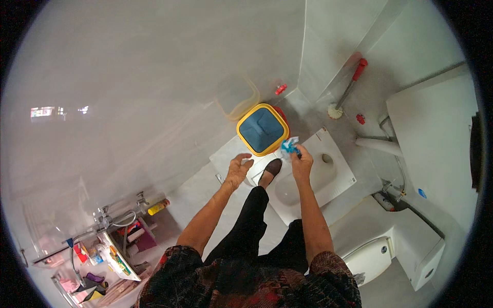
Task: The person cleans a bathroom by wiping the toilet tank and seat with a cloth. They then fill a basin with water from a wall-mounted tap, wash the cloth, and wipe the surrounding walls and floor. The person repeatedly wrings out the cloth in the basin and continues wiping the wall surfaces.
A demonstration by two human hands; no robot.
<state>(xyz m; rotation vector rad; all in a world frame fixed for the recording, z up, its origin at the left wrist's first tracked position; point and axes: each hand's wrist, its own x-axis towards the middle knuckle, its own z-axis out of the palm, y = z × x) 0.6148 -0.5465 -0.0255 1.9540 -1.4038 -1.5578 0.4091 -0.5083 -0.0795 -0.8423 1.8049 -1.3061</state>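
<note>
My right hand (302, 160) grips a crumpled blue-and-white wrapper (289, 145) between thumb and fingers, just right of a trash bin. The bin (263, 129) has a yellow rim and a dark blue-grey lid, which looks closed. My left hand (239, 169) hovers below the bin's left side, its thumb and fingers apart and nothing between them. Below both hands, my foot in a dark shoe (273, 167) stands between the bin and a white squat toilet (334, 177).
A toilet brush (335, 110) with a red handle leans in the far corner. Red valve knobs (281, 89) are near the wall. At lower left, a crowded shelf (120, 262) sits by a tap and a yellow bottle (158, 207). A white seated toilet (367, 259) stands at lower right.
</note>
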